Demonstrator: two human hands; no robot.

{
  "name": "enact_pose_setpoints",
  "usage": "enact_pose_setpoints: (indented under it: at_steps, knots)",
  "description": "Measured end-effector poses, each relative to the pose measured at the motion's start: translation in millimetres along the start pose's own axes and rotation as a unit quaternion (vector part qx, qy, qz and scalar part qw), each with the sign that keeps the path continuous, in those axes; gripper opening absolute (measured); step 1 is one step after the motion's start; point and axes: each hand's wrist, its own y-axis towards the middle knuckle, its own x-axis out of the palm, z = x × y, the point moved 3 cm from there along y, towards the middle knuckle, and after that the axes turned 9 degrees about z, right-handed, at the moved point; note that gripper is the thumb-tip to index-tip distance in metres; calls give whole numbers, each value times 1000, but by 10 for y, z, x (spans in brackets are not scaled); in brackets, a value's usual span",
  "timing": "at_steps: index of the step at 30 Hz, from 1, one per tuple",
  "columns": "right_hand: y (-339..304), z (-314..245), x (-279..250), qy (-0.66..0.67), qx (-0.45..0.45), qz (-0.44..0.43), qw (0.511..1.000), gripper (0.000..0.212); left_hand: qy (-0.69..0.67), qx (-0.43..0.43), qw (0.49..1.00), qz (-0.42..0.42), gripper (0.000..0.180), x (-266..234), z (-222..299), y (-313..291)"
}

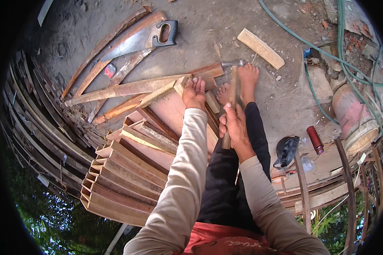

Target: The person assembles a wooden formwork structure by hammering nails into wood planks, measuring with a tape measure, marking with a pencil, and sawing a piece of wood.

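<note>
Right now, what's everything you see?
saw: one, silver, upper left
strips: several, brown, around saw
packet: one, red, left
planks: many, brown, left
frame: one, brown, lower left
block: one, pale, top
hoses: uncounted, green, right
drum: one, pinkish, right
bottle: one, red, right
cap (maybe): one, dark, by bottle
plants: many, green, bottom
posts: several, brown, right
hammer: one, brown, centre
shirt: one, red, bottom
trousers: one, dark, centre
sleeves: two, beige, bottom
feet: two, centre
left hand: one, on wood
right hand: one, on hammer

A hand could pass over the ground (204, 32) between the saw (134, 41) and the block (261, 48). Between left hand (194, 95) and right hand (236, 127) the gap is narrow, the hammer (232, 91) along its right side. The frame (127, 180) crowds the left; feet (248, 76) stand beyond the right hand.
</note>
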Motion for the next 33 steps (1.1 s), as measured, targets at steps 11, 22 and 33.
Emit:
enact_pose_setpoints:
  at_steps: [11, 22, 33]
  knots:
    - [-111, 344, 268, -46, 98, -92, 990, 32, -21, -11, 1000, -16, 27, -99, 218, 45]
    - [-69, 213, -293, 34, 50, 45, 997, 24, 727, 611, 295, -109, 58, -293, 1419, 52]
    - [-192, 124, 34, -300, -74, -29, 951, 20, 765, 522, 337, -167, 45, -226, 1275, 371]
